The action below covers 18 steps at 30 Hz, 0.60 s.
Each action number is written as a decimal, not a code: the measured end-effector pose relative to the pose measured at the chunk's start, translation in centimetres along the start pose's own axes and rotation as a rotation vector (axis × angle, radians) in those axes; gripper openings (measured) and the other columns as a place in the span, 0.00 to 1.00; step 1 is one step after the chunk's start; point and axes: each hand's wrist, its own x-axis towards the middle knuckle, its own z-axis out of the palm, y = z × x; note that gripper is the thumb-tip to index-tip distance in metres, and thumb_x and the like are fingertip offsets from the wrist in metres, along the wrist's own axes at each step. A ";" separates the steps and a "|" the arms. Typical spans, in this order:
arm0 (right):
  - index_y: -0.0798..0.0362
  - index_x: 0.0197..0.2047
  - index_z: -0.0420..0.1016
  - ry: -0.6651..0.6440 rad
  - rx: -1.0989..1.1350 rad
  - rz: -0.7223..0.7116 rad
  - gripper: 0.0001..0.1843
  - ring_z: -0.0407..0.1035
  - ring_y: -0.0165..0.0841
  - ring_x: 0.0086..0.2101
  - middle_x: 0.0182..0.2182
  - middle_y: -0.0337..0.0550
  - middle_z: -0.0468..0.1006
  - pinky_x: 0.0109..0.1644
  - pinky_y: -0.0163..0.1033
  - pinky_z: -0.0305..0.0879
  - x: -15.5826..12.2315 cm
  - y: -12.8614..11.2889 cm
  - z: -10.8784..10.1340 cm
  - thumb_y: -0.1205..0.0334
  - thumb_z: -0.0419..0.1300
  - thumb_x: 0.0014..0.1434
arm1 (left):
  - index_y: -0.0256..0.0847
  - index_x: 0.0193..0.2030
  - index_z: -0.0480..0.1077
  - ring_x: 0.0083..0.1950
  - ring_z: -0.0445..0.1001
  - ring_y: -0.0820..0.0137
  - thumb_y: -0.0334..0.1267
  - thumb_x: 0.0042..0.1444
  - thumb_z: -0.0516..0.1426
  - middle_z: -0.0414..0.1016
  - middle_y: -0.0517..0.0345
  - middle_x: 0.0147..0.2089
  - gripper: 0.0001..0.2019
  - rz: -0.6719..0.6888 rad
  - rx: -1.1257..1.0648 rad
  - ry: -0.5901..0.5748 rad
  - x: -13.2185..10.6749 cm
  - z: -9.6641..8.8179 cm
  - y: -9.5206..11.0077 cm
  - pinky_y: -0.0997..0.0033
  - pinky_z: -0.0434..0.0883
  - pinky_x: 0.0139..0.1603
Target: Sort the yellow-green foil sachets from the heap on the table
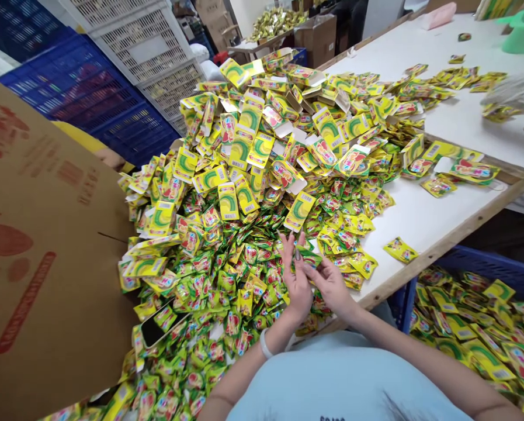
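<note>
While my L hand (299, 287) & R hand (332, 287) pinch one packet (313, 257) over the pile's (244, 251) near side, I'm prob. handling packets singly; next move needs a light grip w/ both.

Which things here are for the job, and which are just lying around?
Looks like part of the job:
- the green packet at the left hand and right hand
- the heaped small packets
- the yellow boxes
- the blue crate of boxes

Probably just lying about:
- the phone
- the green plastic thing
- the pink thing
</note>
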 end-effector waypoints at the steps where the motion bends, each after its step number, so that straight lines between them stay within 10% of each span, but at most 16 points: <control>1: 0.48 0.42 0.76 0.018 0.004 -0.020 0.17 0.76 0.38 0.42 0.39 0.44 0.82 0.50 0.45 0.74 0.3 -0.2 -0.5 0.46 0.66 0.56 | 0.49 0.63 0.67 0.75 0.52 0.59 0.51 0.70 0.42 0.69 0.50 0.65 0.23 0.056 0.047 -0.003 0.5 0.0 0.1 0.51 0.53 0.72; 5: 0.49 0.45 0.75 0.137 -0.288 -0.155 0.15 0.77 0.39 0.36 0.38 0.45 0.83 0.41 0.44 0.77 0.5 0.1 -4.6 0.49 0.63 0.61 | 0.46 0.60 0.70 0.70 0.60 0.59 0.50 0.70 0.45 0.66 0.47 0.65 0.21 0.354 0.271 -0.045 5.6 -0.2 0.5 0.53 0.56 0.70; 10: 0.51 0.46 0.77 -0.138 -0.849 -0.404 0.12 0.77 0.43 0.42 0.40 0.51 0.82 0.49 0.51 0.75 -0.1 1.8 -9.5 0.57 0.54 0.67 | 0.31 0.67 0.57 0.69 0.59 0.45 0.44 0.55 0.64 0.60 0.30 0.68 0.37 0.341 1.081 -0.135 12.2 0.0 -0.6 0.44 0.57 0.67; 14: 0.50 0.42 0.79 0.005 -0.672 -0.340 0.10 0.75 0.43 0.46 0.48 0.51 0.78 0.47 0.49 0.76 0.8 1.0 -10.2 0.55 0.59 0.63 | 0.31 0.67 0.56 0.62 0.68 0.49 0.38 0.57 0.62 0.68 0.33 0.62 0.33 0.361 1.283 -0.183 12.6 -0.5 -1.1 0.48 0.64 0.62; 18: 0.49 0.45 0.77 0.011 -0.090 0.069 0.18 0.75 0.34 0.33 0.45 0.44 0.79 0.25 0.35 0.71 2.6 -0.9 -9.5 0.51 0.69 0.53 | 0.36 0.65 0.60 0.61 0.71 0.53 0.33 0.56 0.61 0.71 0.39 0.60 0.30 0.534 1.134 -0.389 10.0 -3.1 0.9 0.53 0.68 0.60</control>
